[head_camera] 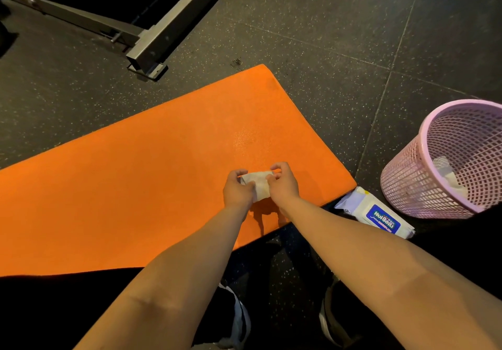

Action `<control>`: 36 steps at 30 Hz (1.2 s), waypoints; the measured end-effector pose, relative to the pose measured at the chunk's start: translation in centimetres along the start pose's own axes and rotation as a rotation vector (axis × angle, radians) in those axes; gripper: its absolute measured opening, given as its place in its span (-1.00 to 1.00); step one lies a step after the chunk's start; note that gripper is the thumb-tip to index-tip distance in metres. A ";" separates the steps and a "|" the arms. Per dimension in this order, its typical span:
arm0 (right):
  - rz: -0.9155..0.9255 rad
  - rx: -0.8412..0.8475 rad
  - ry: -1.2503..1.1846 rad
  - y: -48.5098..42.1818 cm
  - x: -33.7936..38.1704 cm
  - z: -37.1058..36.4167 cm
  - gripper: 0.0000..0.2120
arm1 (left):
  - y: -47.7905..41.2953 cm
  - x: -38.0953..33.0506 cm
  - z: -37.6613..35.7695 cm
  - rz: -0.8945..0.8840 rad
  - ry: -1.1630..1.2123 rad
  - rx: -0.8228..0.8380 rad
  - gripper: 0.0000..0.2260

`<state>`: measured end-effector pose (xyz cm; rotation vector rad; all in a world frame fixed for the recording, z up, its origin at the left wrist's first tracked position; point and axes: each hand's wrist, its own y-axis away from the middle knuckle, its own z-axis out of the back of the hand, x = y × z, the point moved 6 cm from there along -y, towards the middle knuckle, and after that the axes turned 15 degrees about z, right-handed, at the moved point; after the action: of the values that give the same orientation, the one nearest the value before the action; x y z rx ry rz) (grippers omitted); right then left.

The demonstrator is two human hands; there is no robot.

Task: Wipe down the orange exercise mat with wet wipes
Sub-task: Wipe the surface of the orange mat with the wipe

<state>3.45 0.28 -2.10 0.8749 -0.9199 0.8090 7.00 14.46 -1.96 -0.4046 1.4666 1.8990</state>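
The orange exercise mat (152, 159) lies flat on the dark speckled floor, running from the left edge to a corner at centre right. Above its near right part, my left hand (237, 189) and my right hand (284, 184) both pinch a folded, slightly greyed wet wipe (258, 184) between them, held just over the mat. A white pack of wet wipes (376, 214) with a blue label lies on the floor beside the mat's near right corner.
A pink mesh waste basket (407, 186) with a used wipe inside stands at the right. A steel frame of gym equipment (146, 51) rests on the floor beyond the mat's far edge. My shoes (239, 319) are at the bottom.
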 end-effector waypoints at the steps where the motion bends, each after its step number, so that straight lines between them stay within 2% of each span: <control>1: 0.021 0.006 0.026 -0.3 0.1 -0.1 -0.84 | -0.5 -0.1 0.1 0.010 0.013 -0.017 -0.79; 5: 0.087 0.072 0.131 -2.2 0.6 -1.0 -0.74 | -2.5 -1.1 -0.1 0.005 0.001 -0.020 -0.84; 8: 0.089 0.129 0.148 -4.3 0.8 -2.0 -0.74 | -4.3 -2.3 -0.6 -0.015 0.002 0.015 -0.87; 12: 0.117 0.145 0.225 -8.1 0.6 -3.4 -0.79 | -7.2 -4.3 -1.1 -0.057 0.034 -0.003 -0.80; 19: 0.220 0.169 0.357 -15.5 0.2 -6.6 -0.68 | -14.7 -6.9 -1.6 -0.139 -0.032 -0.046 -0.73; 21: 0.255 0.201 0.535 -17.9 -0.7 -7.5 -0.62 | -16.6 -7.9 -1.6 -0.206 -0.141 -0.073 -0.68; 23: 0.277 0.198 0.730 -19.8 -1.1 -8.0 -0.54 | -18.4 -8.9 -1.2 -0.288 -0.365 -0.182 -0.62; 25: 0.328 0.252 0.783 -20.9 -1.0 -9.1 -0.47 | -19.9 -9.6 -0.8 -0.308 -0.540 -0.251 -0.58; 27: 0.409 0.367 0.812 -20.9 -0.9 -10.8 -0.43 | -21.3 -9.7 -0.8 -0.293 -0.648 -0.241 -0.54; 31: 0.572 0.502 0.946 -20.6 -1.1 -11.6 -0.47 | -22.2 -8.7 -1.3 -0.327 -0.745 -0.217 -0.54; 33: 0.539 0.430 1.016 -22.4 -1.4 -10.2 -0.47 | -22.0 -8.2 -1.3 -0.359 -0.776 -0.240 -0.53; 36: 0.310 0.223 1.008 -25.9 -1.4 -7.6 -0.46 | -22.0 -8.0 -1.4 -0.370 -0.803 -0.269 -0.53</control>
<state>27.82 -3.97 -13.04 0.3980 -0.0616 1.4491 27.50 13.18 -13.28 -0.0046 0.5682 1.6589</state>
